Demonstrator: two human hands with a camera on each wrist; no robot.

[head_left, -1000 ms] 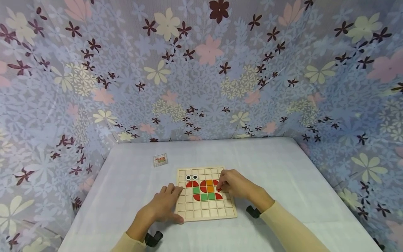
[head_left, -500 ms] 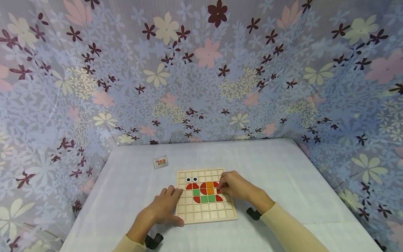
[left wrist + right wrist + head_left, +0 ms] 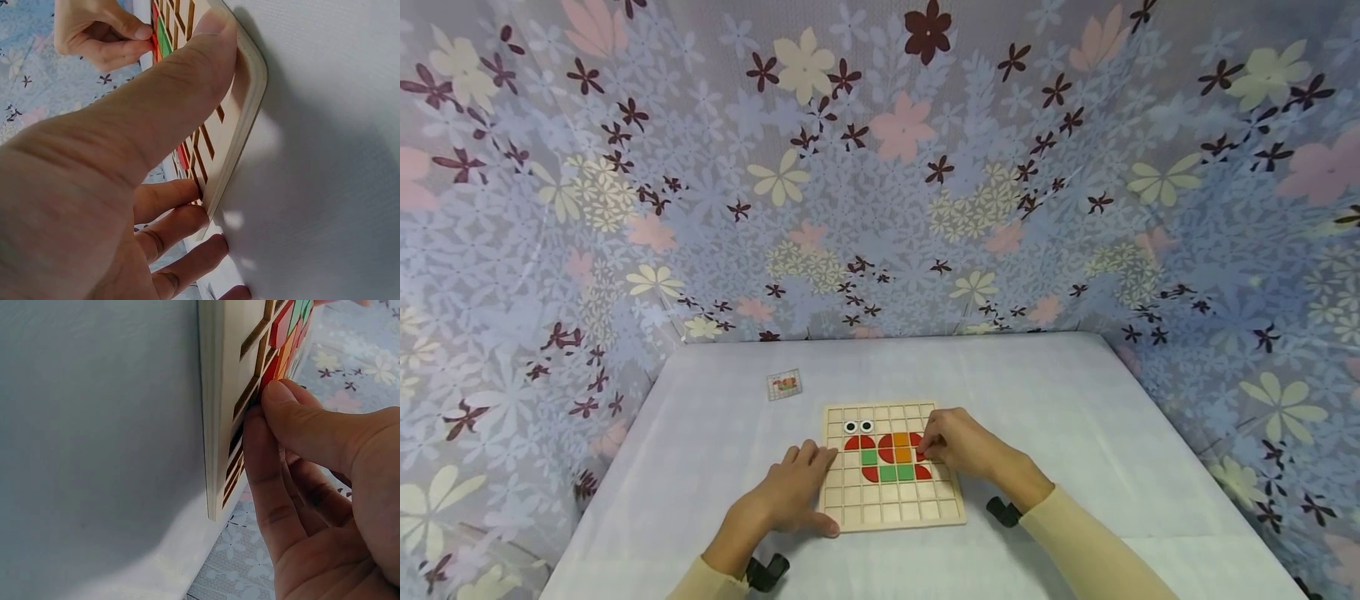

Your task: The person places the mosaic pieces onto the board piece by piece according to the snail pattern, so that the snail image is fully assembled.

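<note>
A square wooden grid board (image 3: 891, 511) lies on the table. My left hand (image 3: 793, 492) is spread at its left side, thumb resting on the near-left corner and fingertips touching the left edge. With thumb and fingers my right hand (image 3: 958, 442) pinches a red quarter-circle tile (image 3: 270, 370) at the board's right part, beside an orange square tile (image 3: 902, 455). The fingers partly hide this tile. Green square tiles (image 3: 897, 473), other red quarter-circle tiles (image 3: 870, 474) and two round eye tiles (image 3: 858, 427) sit in the grid cells.
A small picture card (image 3: 785, 384) with a similar coloured pattern lies beyond the board's left corner. The white-covered table (image 3: 1045, 392) meets a flowered cloth backdrop (image 3: 880, 208) at its back and sides.
The red tile in my right hand has settled into its cell, and the pale gap beside the orange tile has closed. My left hand has stayed on the board.
</note>
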